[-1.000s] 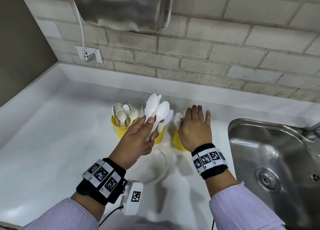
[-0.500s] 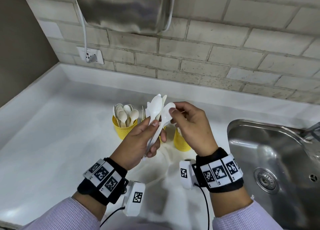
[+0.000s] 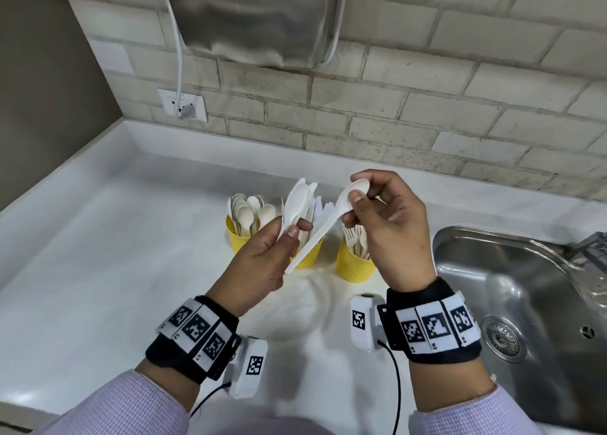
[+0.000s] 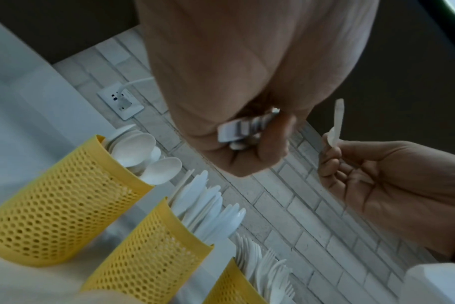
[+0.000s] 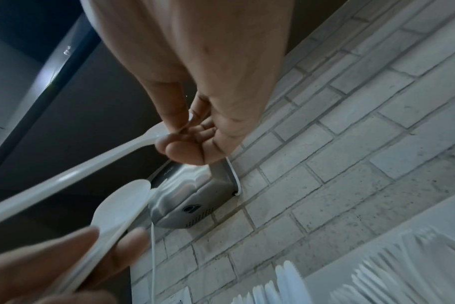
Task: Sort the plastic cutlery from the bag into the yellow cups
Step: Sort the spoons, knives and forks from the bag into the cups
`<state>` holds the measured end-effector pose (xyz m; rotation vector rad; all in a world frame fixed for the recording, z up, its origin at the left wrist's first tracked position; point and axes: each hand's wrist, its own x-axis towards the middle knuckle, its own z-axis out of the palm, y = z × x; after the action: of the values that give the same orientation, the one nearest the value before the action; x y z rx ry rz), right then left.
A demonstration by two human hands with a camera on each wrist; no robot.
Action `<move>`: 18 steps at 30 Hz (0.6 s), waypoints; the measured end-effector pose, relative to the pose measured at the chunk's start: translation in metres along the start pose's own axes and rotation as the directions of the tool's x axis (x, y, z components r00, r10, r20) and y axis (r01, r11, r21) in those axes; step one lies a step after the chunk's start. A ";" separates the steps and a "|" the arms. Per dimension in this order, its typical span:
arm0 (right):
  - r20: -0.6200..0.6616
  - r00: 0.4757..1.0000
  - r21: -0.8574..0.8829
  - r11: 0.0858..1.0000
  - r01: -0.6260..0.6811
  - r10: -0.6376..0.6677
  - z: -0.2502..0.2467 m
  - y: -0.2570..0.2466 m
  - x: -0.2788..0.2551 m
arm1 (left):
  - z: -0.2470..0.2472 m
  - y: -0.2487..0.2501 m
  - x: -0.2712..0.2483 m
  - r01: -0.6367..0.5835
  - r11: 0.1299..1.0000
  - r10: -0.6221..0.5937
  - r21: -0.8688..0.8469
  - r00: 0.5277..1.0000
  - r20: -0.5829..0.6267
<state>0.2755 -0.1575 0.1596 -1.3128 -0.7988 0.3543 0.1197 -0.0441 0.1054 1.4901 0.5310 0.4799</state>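
Right hand (image 3: pixel 391 234) grip pinches one spoon (image 3: pixel 325 221) by the bowl, handle hanging down-left, likely so it drops handle-first into the left cup (image 3: pixel 238 236) of spoons. Left hand (image 3: pixel 262 260) grip clamps the remaining bundle (image 3: pixel 295 203) upright as a feed stock. Knives middle cup (image 3: pixel 307 257), forks right cup (image 3: pixel 354 265), all on the desk (image 3: pixel 98 270)

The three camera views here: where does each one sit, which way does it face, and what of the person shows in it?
Head: worn on the head, facing forward and down at the counter, three yellow cups and sink; shows both hands, wristbands and sleeves.
Left wrist: under the left hand, facing along it towards the cups and brick wall; the right hand shows too.
Right wrist: under the right hand, facing up the wall to the hand dryer; left fingertips show.
Shared: all show the white spoon pinched by the right hand.
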 end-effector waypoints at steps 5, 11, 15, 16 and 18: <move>0.117 0.993 -0.018 1.000 0.017 -0.015 0.008 -0.008 -0.010 | -0.014 0.005 -0.013 0.042 0.996 -0.040 -0.073 0.999 0.019; 0.168 0.985 -0.063 0.998 -0.017 0.028 0.033 -0.005 -0.024 | -0.029 0.010 -0.025 0.050 0.999 -0.050 -0.006 0.998 0.023; 0.206 0.978 -0.075 0.997 -0.021 0.037 0.053 -0.003 -0.032 | -0.037 0.015 -0.033 0.087 0.996 -0.087 -0.010 0.994 0.063; 0.210 0.977 -0.080 0.996 -0.024 0.041 0.057 -0.002 -0.033 | -0.038 0.016 -0.035 0.099 0.995 -0.097 -0.021 0.992 0.080; 0.211 0.977 -0.092 0.995 -0.027 0.046 0.063 -0.002 -0.037 | -0.042 0.015 -0.039 0.119 0.992 -0.114 -0.037 0.988 0.108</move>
<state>0.2060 -0.1363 0.1525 -1.3895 -0.9800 0.4994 0.0637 -0.0332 0.1218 1.4255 0.5176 0.3172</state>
